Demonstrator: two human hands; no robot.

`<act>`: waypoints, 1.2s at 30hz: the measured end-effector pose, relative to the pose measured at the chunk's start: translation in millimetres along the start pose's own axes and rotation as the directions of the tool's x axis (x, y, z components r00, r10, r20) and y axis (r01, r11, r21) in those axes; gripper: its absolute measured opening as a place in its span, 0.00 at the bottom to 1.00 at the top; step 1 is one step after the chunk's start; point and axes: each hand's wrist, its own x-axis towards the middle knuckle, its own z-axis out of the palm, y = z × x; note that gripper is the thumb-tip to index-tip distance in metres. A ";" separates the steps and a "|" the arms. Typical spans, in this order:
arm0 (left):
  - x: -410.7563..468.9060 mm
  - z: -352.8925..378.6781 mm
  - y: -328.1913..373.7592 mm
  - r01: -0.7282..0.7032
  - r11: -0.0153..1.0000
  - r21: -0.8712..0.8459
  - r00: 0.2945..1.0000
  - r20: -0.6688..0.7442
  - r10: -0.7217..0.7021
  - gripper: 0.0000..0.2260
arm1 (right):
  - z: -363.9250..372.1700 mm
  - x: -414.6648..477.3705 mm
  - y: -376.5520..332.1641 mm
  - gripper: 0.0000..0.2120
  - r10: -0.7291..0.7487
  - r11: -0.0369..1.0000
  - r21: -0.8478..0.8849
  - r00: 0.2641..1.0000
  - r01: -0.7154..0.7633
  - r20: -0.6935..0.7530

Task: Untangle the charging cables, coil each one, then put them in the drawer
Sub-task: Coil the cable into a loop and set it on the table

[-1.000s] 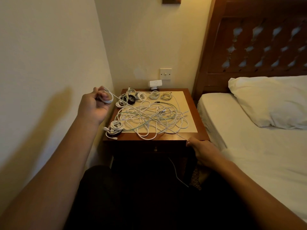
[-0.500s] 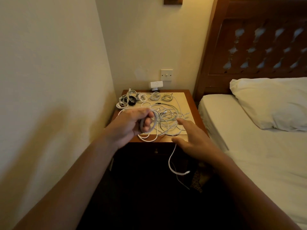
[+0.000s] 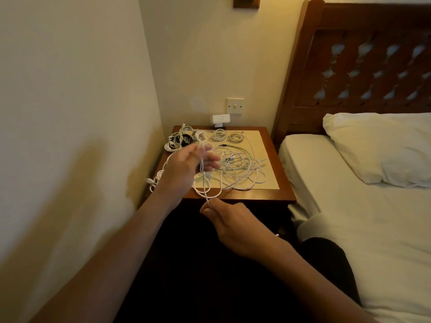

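Note:
A tangle of white charging cables (image 3: 240, 169) lies on the wooden bedside table (image 3: 268, 194). Several small coiled cables (image 3: 184, 138) sit along its back edge, and another coil (image 3: 157, 180) rests at the left front corner. My left hand (image 3: 186, 166) hovers above the table's left half, holding a small coil of one white cable (image 3: 203, 159). That cable runs down to my right hand (image 3: 233, 220), which pinches it just in front of the table's front edge. The drawer front below is dark and hard to see.
A wall runs close along the left side. A bed (image 3: 349, 206) with a white pillow (image 3: 377, 148) and a carved wooden headboard (image 3: 361, 61) stands directly to the right. A wall switch (image 3: 235, 105) and a white plug adapter (image 3: 220, 119) sit behind the table.
My left hand moved from far left to above the table, still holding the coil. My right hand let go, reached over the cables, then drew back and pinched the cable's trailing length.

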 end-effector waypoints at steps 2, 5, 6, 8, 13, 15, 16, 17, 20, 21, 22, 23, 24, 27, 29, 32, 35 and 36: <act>-7.4 2.4 -8.0 -0.060 0.969 0.238 0.995 0.097 0.037 0.12 | -20.8 -3.4 -14.5 0.13 -0.069 0.992 -0.112 0.997 0.063 -0.046; -18.4 -1.3 -10.6 -0.040 0.948 0.315 0.961 0.273 -0.051 0.13 | -63.0 -1.8 -20.4 0.13 -0.104 0.978 -0.195 0.988 0.081 -0.112; -21.2 -3.8 -10.7 -0.017 0.959 0.284 0.939 0.333 -0.082 0.14 | -77.5 1.1 -18.1 0.12 -0.107 0.974 -0.211 0.985 0.076 -0.135; -28.3 -7.7 -8.9 0.074 0.985 0.155 0.894 0.428 -0.135 0.17 | -97.2 10.8 -7.6 0.10 -0.113 0.979 -0.186 0.982 0.084 -0.149; -34.5 -9.1 2.3 0.202 0.976 -0.083 0.889 0.435 -0.147 0.15 | -95.4 26.3 32.4 0.09 -0.032 0.998 0.050 0.977 0.043 -0.211; -29.8 -13.6 5.9 0.218 0.947 -0.237 0.935 0.331 -0.132 0.13 | -82.9 23.7 46.2 0.10 0.005 0.995 0.095 0.975 0.017 -0.222; -25.4 -16.4 6.8 0.220 0.919 -0.328 0.954 0.269 -0.133 0.13 | -73.9 22.4 51.9 0.12 0.027 0.995 0.096 0.976 -0.006 -0.214; -20.5 -18.4 8.1 0.214 0.886 -0.411 0.968 0.213 -0.135 0.13 | -63.0 21.4 56.0 0.13 0.050 0.996 0.076 0.980 -0.036 -0.191; -7.4 -13.2 10.2 0.157 0.766 -0.623 0.987 0.078 -0.139 0.13 | -27.2 17.4 51.8 0.12 0.074 0.995 -0.058 0.995 -0.078 -0.067; -4.7 -9.0 9.5 0.135 0.755 -0.642 0.989 0.044 -0.140 0.13 | -17.3 15.1 42.9 0.12 0.064 0.994 -0.092 0.998 -0.065 -0.016; -2.7 -4.3 7.8 0.108 0.781 -0.615 0.991 0.008 -0.130 0.12 | -9.9 12.3 31.5 0.13 0.035 0.992 -0.124 0.999 -0.031 0.028; -2.3 0.6 6.5 0.075 0.843 -0.533 0.994 -0.029 -0.106 0.12 | -6.0 9.5 19.0 0.14 -0.007 0.989 -0.148 0.998 0.015 0.055; -3.2 4.8 4.1 0.040 0.917 -0.397 0.996 -0.060 -0.069 0.12 | -6.7 6.5 7.2 0.13 -0.053 0.984 -0.165 0.996 0.063 0.065; -10.3 11.0 -2.2 -0.041 0.999 0.032 0.999 -0.028 0.042 0.12 | -31.9 0.7 -21.5 0.11 -0.192 0.952 -0.244 0.981 0.186 -0.002; -15.4 8.5 -4.0 -0.062 0.976 0.207 0.995 0.086 0.045 0.12 | -56.9 -0.1 -26.8 0.10 -0.195 0.958 -0.224 0.980 0.181 -0.043; -25.4 2.7 -3.4 -0.025 0.986 0.164 0.954 0.297 -0.025 0.16 | -89.5 4.8 -10.2 0.08 -0.190 0.974 -0.154 0.971 0.167 -0.147; -38.8 0.1 -0.2 0.111 0.990 -0.090 0.908 0.414 -0.064 0.17 | -96.2 8.0 12.9 0.08 -0.187 0.982 -0.045 0.953 0.181 -0.239; -41.7 0.9 0.1 0.131 0.981 -0.140 0.898 0.437 -0.058 0.15 | -92.1 7.0 18.4 0.08 -0.165 0.985 0.013 0.957 0.173 -0.240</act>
